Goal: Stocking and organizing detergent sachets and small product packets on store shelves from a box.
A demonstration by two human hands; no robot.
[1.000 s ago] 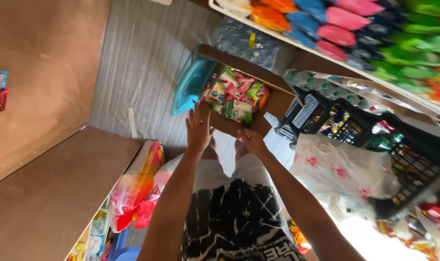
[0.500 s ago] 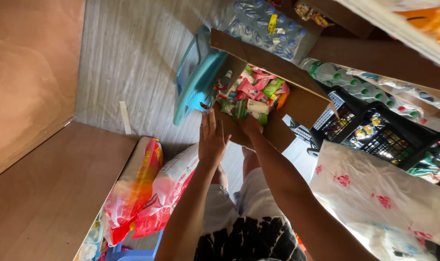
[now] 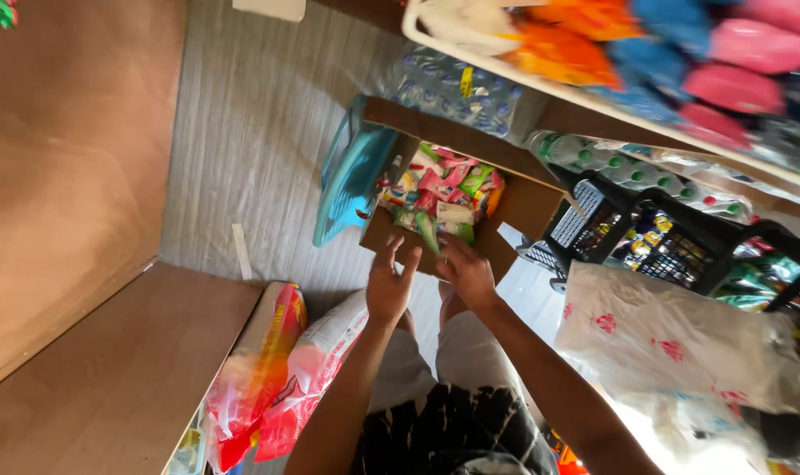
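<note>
Head view, looking down past my own arms. My left hand [image 3: 391, 283] is raised with its fingers spread and slack, gripping nothing; its fingertips reach the near edge of an open cardboard box [image 3: 523, 207] standing on the floor. My right hand [image 3: 467, 271] lies just beside it, fingers loosely curled over the same near edge, and I cannot tell whether it grips the wall of the box or only rests there. The box is filled with small snack packets [image 3: 442, 192] in pink, green, yellow and white, heaped loosely; the hands sit just short of the nearest packets.

Touching the box's far-left side is a teal plastic object [image 3: 354, 180], tilted against it. Beyond the box lies a shrink-wrapped pack of water bottles [image 3: 457, 88]. To the right stands a black plastic basket [image 3: 646, 237] holding small wrapped goods, with green-capped bottles [image 3: 628, 167] behind it. A white plastic bag with red marks [image 3: 672, 339] lies near my right forearm. Above runs a shelf [image 3: 593, 101] carrying orange, blue and pink packages. At lower left, red-and-white bagged goods [image 3: 281, 378] lean beside a brown wooden surface [image 3: 92, 369]. The floor [image 3: 250, 114] is grey and ribbed.
</note>
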